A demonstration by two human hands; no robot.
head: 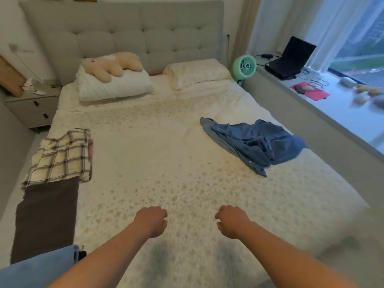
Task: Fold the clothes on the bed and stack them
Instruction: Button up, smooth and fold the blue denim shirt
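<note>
Bed (pixel 166 163) with pale, small-print sheet, seen from its foot. Blue shirt (pixel 253 142) on the bed's window side, about halfway up: unfolded, crumpled, collar end toward the headboard, a button strip with small pale buttons trailing toward the foot, fabric bunched into dark creases at the middle. Checked cloth (pixel 60 156) on the bed's opposite edge, cream with dark brown lines, folded into a rough rectangle, slightly skewed, a hint of pink showing at its inner edge. Brown cloth (pixel 45 219) just below it along the same edge, flat and folded, its upper end tucked under the checked one. Light blue cloth (pixel 41 265) at the bed's near corner, only partly in view, fold state unclear.

Left hand (pixel 152 221) and right hand (pixel 231 221) out over the sheet near the bed's foot, side by side and apart, backs up, fingers curled under into loose fists, holding nothing. Well apart from every garment.

White pillow (pixel 112 86) at the bed's head with a cream plush toy (pixel 112 65) on top; a second patterned pillow (pixel 197 72) beside it. Green fan (pixel 244 66) just off the bed's head corner, on the window side. Laptop (pixel 291 59) on the sill beyond the fan. Nightstand (pixel 33 109) off the bed's other head corner.
</note>
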